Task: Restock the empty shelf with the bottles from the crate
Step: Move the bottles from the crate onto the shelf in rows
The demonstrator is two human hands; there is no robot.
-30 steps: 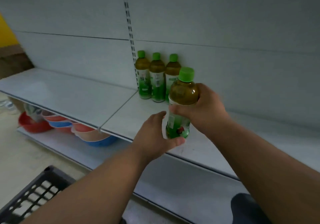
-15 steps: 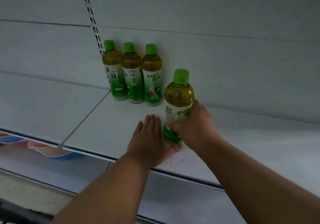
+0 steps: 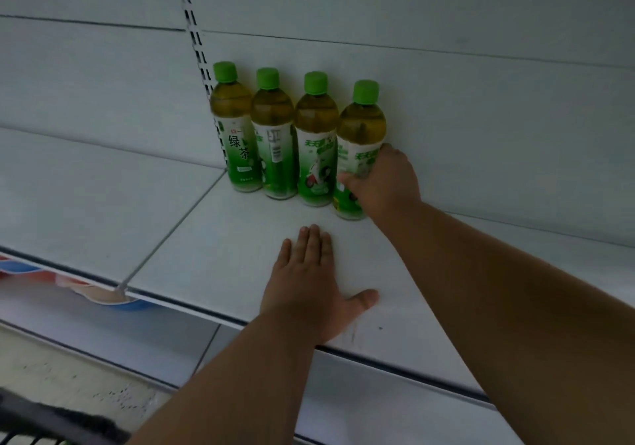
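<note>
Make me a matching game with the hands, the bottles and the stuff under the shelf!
Things:
1. right hand
2. left hand
3. leftmost bottle
4. bowls

Places or states:
A. flat on the shelf, holding nothing
B. beside the slotted upright strip
C. wrapped round the rightmost bottle
D. peeking out below the shelf edge

Pairs: 1-C, 2-A, 3-B, 4-D

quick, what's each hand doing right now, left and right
Left hand: open, flat on the shelf, holding nothing.
Right hand: closed around the fourth bottle, at the right end of the row.
</note>
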